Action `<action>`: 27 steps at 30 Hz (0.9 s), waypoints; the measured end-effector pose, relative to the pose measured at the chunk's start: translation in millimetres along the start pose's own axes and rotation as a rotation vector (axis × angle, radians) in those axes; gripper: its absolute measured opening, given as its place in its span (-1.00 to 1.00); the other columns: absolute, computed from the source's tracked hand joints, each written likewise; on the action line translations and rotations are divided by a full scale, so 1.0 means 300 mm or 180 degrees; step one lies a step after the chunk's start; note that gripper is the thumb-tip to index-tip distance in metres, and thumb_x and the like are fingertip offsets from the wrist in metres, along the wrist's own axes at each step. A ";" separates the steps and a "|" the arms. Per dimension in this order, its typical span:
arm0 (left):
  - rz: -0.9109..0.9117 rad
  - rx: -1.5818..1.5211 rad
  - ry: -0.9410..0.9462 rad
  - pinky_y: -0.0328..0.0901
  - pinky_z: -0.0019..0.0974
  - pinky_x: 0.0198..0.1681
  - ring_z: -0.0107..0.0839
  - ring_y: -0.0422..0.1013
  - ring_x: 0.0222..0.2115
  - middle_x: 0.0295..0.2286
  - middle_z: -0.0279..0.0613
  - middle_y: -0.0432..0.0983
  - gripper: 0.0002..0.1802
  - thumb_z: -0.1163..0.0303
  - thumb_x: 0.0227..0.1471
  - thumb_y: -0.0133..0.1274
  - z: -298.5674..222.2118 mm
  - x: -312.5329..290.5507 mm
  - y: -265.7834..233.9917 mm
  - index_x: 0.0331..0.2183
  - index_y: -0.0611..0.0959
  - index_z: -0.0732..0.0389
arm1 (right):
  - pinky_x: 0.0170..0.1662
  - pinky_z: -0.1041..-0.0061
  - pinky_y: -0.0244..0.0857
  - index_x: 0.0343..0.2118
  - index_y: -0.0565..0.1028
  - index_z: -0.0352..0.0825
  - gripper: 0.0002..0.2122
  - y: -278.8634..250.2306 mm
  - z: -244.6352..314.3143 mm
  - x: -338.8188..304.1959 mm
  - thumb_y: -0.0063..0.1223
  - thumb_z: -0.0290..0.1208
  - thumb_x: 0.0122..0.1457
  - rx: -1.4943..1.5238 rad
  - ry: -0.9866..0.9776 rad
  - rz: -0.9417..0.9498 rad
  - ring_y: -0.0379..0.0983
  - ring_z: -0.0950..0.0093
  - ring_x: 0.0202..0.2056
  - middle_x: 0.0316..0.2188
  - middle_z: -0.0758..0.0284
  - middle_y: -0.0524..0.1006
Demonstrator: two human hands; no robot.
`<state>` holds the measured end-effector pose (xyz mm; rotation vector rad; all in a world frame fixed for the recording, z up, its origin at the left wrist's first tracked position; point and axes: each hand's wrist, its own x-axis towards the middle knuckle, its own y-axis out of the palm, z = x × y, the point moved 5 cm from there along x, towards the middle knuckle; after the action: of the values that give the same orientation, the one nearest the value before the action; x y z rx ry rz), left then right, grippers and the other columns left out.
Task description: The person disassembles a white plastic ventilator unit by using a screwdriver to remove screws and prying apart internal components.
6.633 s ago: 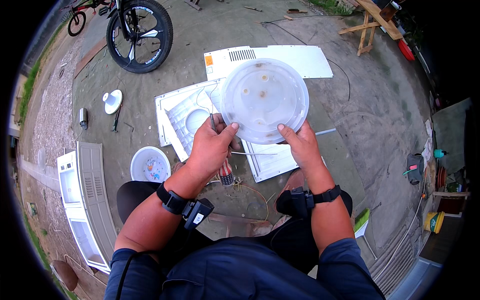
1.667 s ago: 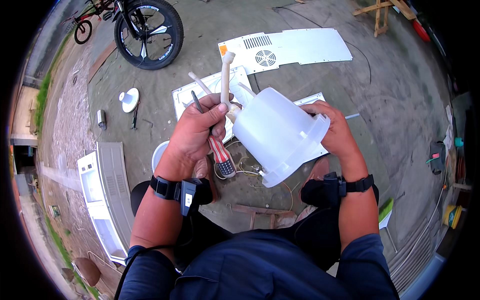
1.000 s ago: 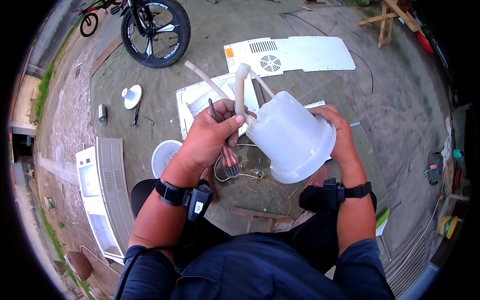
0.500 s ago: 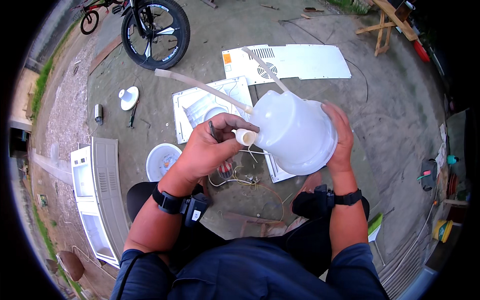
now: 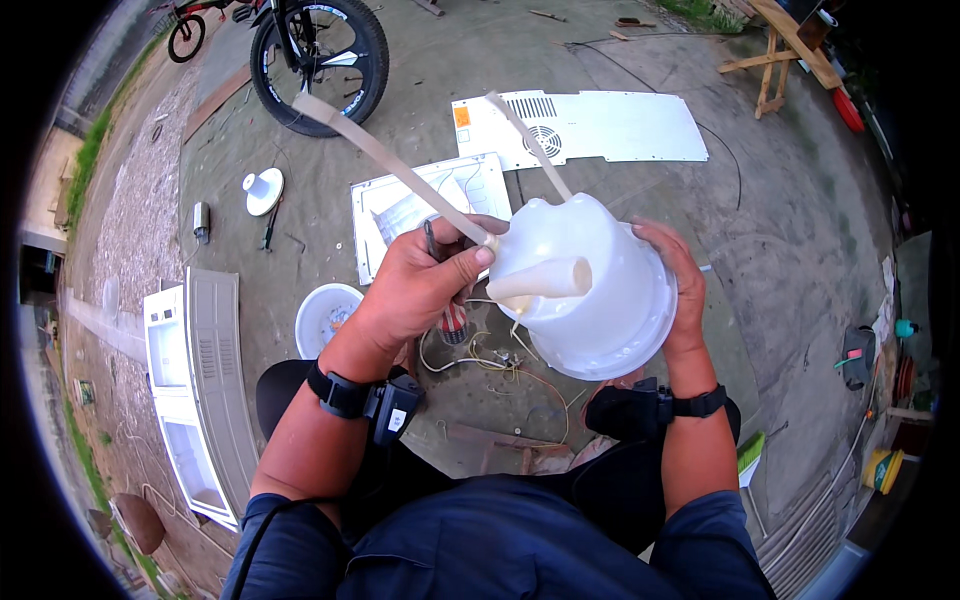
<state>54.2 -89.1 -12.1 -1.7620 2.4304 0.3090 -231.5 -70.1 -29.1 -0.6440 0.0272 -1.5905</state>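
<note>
A translucent white plastic tank [image 5: 590, 325], shaped like a bucket, is held tilted in front of me. My right hand [image 5: 680, 285] grips its right side by the rim. With thumb and fingers, my left hand [image 5: 425, 275] pinches the base of a long pale hose [image 5: 385, 160] on the tank's left side. A second hose [image 5: 530, 140] sticks up from the far end. A short wide tube [image 5: 550, 279] juts from the near wall. Between my left fingers a dark rod [image 5: 430, 237] pokes up; a red striped piece [image 5: 453, 325] shows below that hand, the join hidden.
Beyond the tank lie a white panel frame [image 5: 365, 225] and a flat vented panel [image 5: 630, 128]. Loose wires [image 5: 490, 360] and a white bowl [image 5: 325, 312] are near my feet. A white appliance housing [image 5: 215, 380] stands left, a bicycle wheel [image 5: 375, 75] far left.
The tank has turned and tipped, so its short wide tube now points across the near wall. My left hand has let go of that tube and taken the hose base.
</note>
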 end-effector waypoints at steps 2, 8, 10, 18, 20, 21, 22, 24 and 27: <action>0.0016 0.0010 -0.0004 0.16 -0.58 -0.66 -0.73 0.24 -0.71 -0.58 -0.44 0.41 -0.72 0.35 0.18 0.11 0.000 0.002 0.007 -0.08 0.61 0.23 | 0.10 0.46 0.27 -0.06 0.54 -0.35 -0.66 -0.004 -0.007 -0.004 0.13 -0.58 0.04 0.0109 0.0069 0.0037 0.45 0.37 0.00 -0.04 0.22 0.53; -0.0221 0.0031 0.0171 0.17 -0.58 -0.68 -0.74 0.24 -0.73 -0.54 -0.39 0.47 -0.74 0.32 0.17 0.13 -0.009 -0.005 0.012 -0.15 0.61 0.25 | 0.07 0.52 0.30 -0.05 0.52 -0.40 -0.71 0.030 -0.054 -0.030 0.02 -0.59 0.14 0.1240 0.1002 0.0164 0.45 0.48 -0.05 -0.08 0.28 0.54; -0.0240 -0.0023 0.0124 0.17 -0.58 -0.68 -0.73 0.25 -0.72 -0.51 -0.36 0.50 -0.74 0.31 0.17 0.14 -0.024 -0.013 0.016 -0.16 0.61 0.26 | 0.04 0.55 0.32 -0.05 0.51 -0.41 -0.72 0.043 -0.080 -0.040 -0.01 -0.60 0.16 0.1499 0.1338 0.0296 0.46 0.50 -0.07 -0.09 0.28 0.55; -0.0129 0.0037 0.0160 0.18 -0.56 -0.67 -0.72 0.26 -0.70 -0.46 -0.32 0.53 -0.71 0.30 0.15 0.16 -0.016 -0.015 0.011 -0.18 0.60 0.30 | -0.10 0.59 0.39 -0.06 0.51 -0.44 -0.75 0.056 -0.150 -0.050 0.00 -0.57 0.20 0.1372 0.1914 0.0555 0.51 0.53 -0.19 -0.19 0.29 0.58; -0.0141 0.0019 0.0275 0.18 -0.56 -0.67 -0.72 0.26 -0.69 -0.45 -0.32 0.53 -0.71 0.29 0.15 0.16 -0.010 -0.011 0.007 -0.18 0.60 0.30 | -0.12 0.60 0.40 -0.07 0.52 -0.44 -0.76 0.064 -0.153 -0.058 0.00 -0.56 0.21 0.1672 0.2084 0.0505 0.51 0.53 -0.21 -0.21 0.30 0.58; -0.0163 0.0023 0.0394 0.18 -0.56 -0.67 -0.72 0.26 -0.69 -0.45 -0.32 0.54 -0.71 0.28 0.15 0.16 -0.005 -0.007 0.005 -0.19 0.60 0.30 | -0.13 0.60 0.40 -0.08 0.52 -0.44 -0.77 0.069 -0.154 -0.062 0.00 -0.55 0.21 0.1822 0.2169 0.0479 0.51 0.54 -0.22 -0.22 0.30 0.59; -0.0182 0.0026 0.0511 0.18 -0.56 -0.67 -0.72 0.26 -0.69 -0.44 -0.32 0.54 -0.71 0.28 0.15 0.17 -0.004 -0.004 0.005 -0.19 0.61 0.30 | -0.13 0.60 0.41 -0.09 0.52 -0.44 -0.77 0.069 -0.150 -0.061 0.00 -0.55 0.21 0.1738 0.2111 0.0502 0.52 0.54 -0.23 -0.22 0.30 0.59; -0.0178 -0.0051 0.0369 0.18 -0.57 -0.67 -0.72 0.26 -0.69 -0.45 -0.33 0.53 -0.71 0.26 0.15 0.17 0.000 -0.007 0.006 -0.20 0.61 0.29 | -0.13 0.59 0.41 -0.10 0.53 -0.44 -0.78 0.072 -0.138 -0.058 0.00 -0.55 0.21 0.1571 0.1994 0.0548 0.52 0.53 -0.23 -0.23 0.29 0.59; -0.0182 -0.0114 0.0175 0.18 -0.57 -0.68 -0.72 0.26 -0.70 -0.48 -0.35 0.50 -0.71 0.25 0.15 0.17 0.003 -0.013 0.002 -0.22 0.62 0.28 | -0.14 0.59 0.42 -0.10 0.54 -0.44 -0.78 0.075 -0.128 -0.061 0.01 -0.56 0.21 0.1516 0.2104 0.0454 0.53 0.52 -0.24 -0.23 0.28 0.60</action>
<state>55.0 -85.2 -12.0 -1.8753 2.4207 0.3041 -227.3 -70.1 -77.1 0.2607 0.1740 -1.5331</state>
